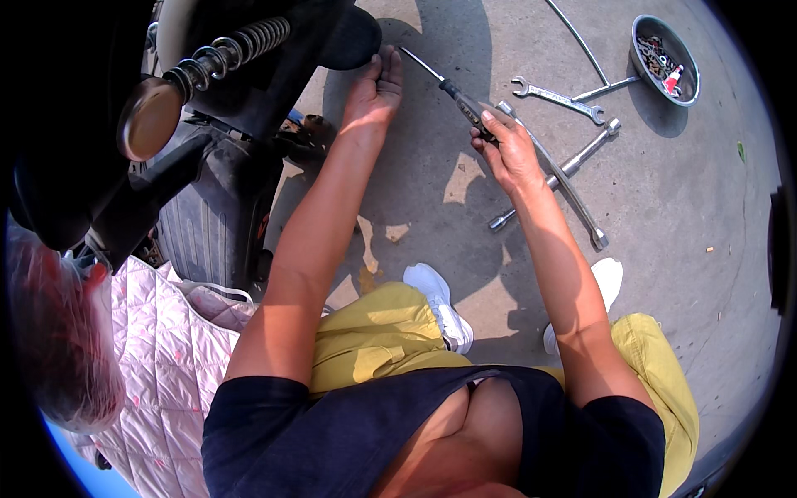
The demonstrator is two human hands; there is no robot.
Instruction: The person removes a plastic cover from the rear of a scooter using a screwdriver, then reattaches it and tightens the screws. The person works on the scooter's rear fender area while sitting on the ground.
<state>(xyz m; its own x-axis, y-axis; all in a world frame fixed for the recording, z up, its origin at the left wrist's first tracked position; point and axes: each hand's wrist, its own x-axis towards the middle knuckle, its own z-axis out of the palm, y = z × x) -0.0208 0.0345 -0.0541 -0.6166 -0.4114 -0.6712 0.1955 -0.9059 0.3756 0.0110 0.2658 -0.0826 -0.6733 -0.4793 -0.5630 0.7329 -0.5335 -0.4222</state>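
Observation:
My right hand is closed around the dark handle of a screwdriver. Its bare metal shaft points up and left, its tip a short way from my left hand. That hand is raised beside a rounded black part of a scooter, its fingers stretched out and slightly bent at the part's edge. Nothing shows in its palm; the thumb is mostly hidden. Below my right hand, a four-armed cross wrench lies on the concrete.
A coil-spring shock absorber and ridged footboard belong to the scooter at left. A pink quilted cover hangs nearby. At upper right are a double open-ended wrench, a long metal T-bar and a metal bowl of small hardware.

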